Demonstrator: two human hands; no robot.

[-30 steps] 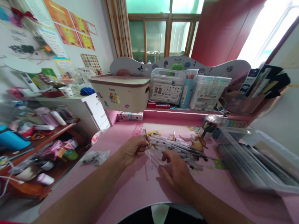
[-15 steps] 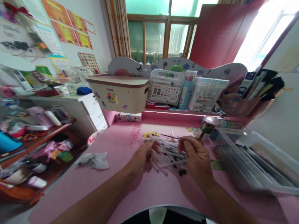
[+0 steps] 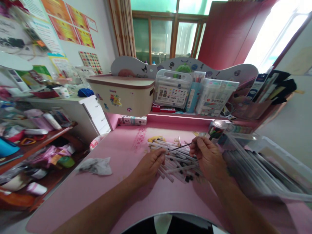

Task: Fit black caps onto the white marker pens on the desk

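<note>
A heap of white marker pens (image 3: 175, 159) lies on the pink desk (image 3: 126, 156) in front of me. My right hand (image 3: 209, 156) is above the heap's right side, fingers pinched on a thin dark stick-like pen (image 3: 179, 148) that points left. My left hand (image 3: 150, 164) rests on the heap's left edge with fingers curled down onto the pens; whether it grips one I cannot make out.
A clear plastic bin (image 3: 258, 162) lies at the right. A small tin of pens (image 3: 215, 129) stands behind the heap. Crumpled grey paper (image 3: 95, 165) lies at the left. A cream storage box (image 3: 122, 94) and marker cases (image 3: 172, 88) sit on the back shelf.
My right hand lifted off the pile's near side, moved to its right and picked up a thin dark pen. My left hand slid a little toward me along the pile's left edge.
</note>
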